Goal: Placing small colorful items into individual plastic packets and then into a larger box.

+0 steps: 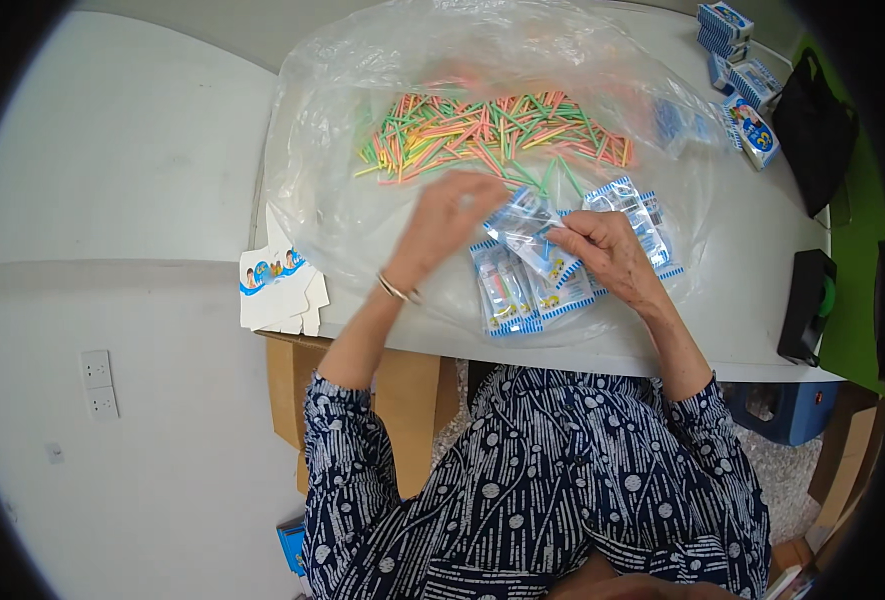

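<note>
My right hand (611,252) pinches a small clear plastic packet (529,228) with blue-and-white striped ends, holding it tilted above the table. Close to the packet's upper left corner is my left hand (448,218), its fingers smeared by motion, so I cannot tell if they grip anything. Under and beside both hands lie several similar packets (508,290), some with thin sticks showing inside. Just beyond them spreads a heap of thin pink, green and yellow sticks (493,135) on a large clear plastic bag (313,190). A few green sticks lie loose by the held packet.
Printed white cards (281,288) are stacked at the table's left edge. Blue-and-white small boxes (753,130) and a black bag (815,130) stand at the far right. A black tape dispenser (809,305) sits at the right edge. Cardboard boxes (413,400) are below the table.
</note>
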Tool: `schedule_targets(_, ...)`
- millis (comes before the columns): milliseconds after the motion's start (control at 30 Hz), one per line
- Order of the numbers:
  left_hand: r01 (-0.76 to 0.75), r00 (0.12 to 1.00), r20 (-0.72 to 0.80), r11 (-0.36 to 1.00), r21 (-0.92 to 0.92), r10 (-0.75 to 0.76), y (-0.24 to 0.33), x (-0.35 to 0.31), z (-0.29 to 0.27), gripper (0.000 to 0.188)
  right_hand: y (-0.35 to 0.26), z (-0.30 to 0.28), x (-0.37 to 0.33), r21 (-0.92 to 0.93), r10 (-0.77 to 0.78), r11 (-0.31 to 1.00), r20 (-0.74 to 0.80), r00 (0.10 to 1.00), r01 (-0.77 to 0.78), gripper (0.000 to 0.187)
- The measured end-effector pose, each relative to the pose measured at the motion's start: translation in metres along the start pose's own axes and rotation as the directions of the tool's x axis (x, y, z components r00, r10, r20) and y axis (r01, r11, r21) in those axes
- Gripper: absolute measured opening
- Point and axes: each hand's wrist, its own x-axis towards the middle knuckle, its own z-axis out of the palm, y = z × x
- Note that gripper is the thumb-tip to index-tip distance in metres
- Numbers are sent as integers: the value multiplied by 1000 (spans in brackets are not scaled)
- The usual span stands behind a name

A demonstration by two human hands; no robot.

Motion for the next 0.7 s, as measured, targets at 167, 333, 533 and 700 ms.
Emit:
schedule_targets(167, -79, 989, -26, 676, 733, 144, -71, 28, -44, 27, 9, 8, -1, -37, -36, 999, 25, 999, 37, 31)
schedule_targets(333, -78, 995, 99, 541, 838, -9, -104, 44, -42, 38, 5, 8, 0, -41, -69, 997, 27, 997, 70, 34)
schedule_targets(533, -112, 988, 143, 377, 920, -56, -119, 58, -33, 37, 1, 7, 0, -75, -39, 996, 70, 997, 45, 28)
schedule_targets(700, -41, 996, 71, 402, 915, -58, -129, 63, -21, 40, 5, 7, 1, -80, -49, 995, 72, 996, 54, 29)
